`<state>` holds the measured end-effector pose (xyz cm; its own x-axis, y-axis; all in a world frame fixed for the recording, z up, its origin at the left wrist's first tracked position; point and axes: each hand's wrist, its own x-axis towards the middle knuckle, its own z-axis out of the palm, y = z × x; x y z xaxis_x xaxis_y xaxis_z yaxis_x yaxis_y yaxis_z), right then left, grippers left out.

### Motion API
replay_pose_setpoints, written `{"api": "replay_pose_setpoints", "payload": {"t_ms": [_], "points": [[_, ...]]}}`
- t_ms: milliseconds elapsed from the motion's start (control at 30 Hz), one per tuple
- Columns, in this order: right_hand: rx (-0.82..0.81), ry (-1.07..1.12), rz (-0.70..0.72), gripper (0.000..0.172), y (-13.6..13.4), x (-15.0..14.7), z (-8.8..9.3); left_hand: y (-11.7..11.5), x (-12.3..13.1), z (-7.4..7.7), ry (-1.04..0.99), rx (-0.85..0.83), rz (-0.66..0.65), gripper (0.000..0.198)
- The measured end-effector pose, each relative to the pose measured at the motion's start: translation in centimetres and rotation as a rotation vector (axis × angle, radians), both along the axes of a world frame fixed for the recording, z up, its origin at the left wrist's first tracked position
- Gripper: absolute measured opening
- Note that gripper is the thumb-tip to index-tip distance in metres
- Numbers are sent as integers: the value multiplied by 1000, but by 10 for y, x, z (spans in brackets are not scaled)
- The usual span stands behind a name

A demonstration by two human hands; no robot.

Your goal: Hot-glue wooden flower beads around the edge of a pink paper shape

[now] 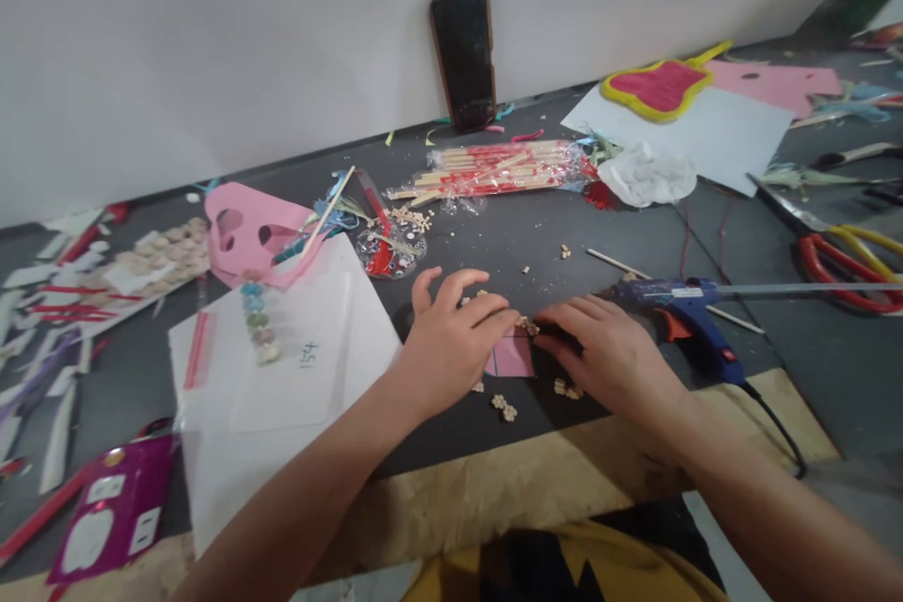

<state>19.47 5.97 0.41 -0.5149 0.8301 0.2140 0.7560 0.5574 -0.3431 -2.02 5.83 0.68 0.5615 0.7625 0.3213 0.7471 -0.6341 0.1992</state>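
Observation:
A small pink card square (514,357) with dark lines lies on the dark tabletop between my hands. My left hand (451,329) reaches over its left side, fingers spread and fingertips at its upper edge; the thumb is mostly hidden. From the right, my right hand (610,343) pinches at a small cluster of beige pieces (526,326) at the card's upper edge. More beige clusters (503,407) lie just below the card, and another cluster (568,388) sits under my right hand. Right beside that hand lies a blue glue gun (695,310) with a clear glue stick.
Scissors (832,254) lie at the right. Packaged wooden sticks (504,169) and a leaning phone (464,56) stand behind. To the left are white papers (282,367), a pink cut-out mask (246,230), paper scraps (71,301) and a purple pouch (117,508).

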Motion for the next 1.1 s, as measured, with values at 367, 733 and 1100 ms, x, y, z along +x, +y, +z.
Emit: {"api": "replay_pose_setpoints", "payload": {"t_ms": [367, 733, 1100], "points": [[71, 37, 86, 15, -37, 6, 15, -21, -43, 18, 143, -106, 95, 37], [76, 52, 77, 19, -62, 4, 8, -38, -40, 8, 184, -128, 19, 45], [74, 79, -31, 17, -71, 34, -2, -39, -22, 13, 121, 72, 243, 20]]}}
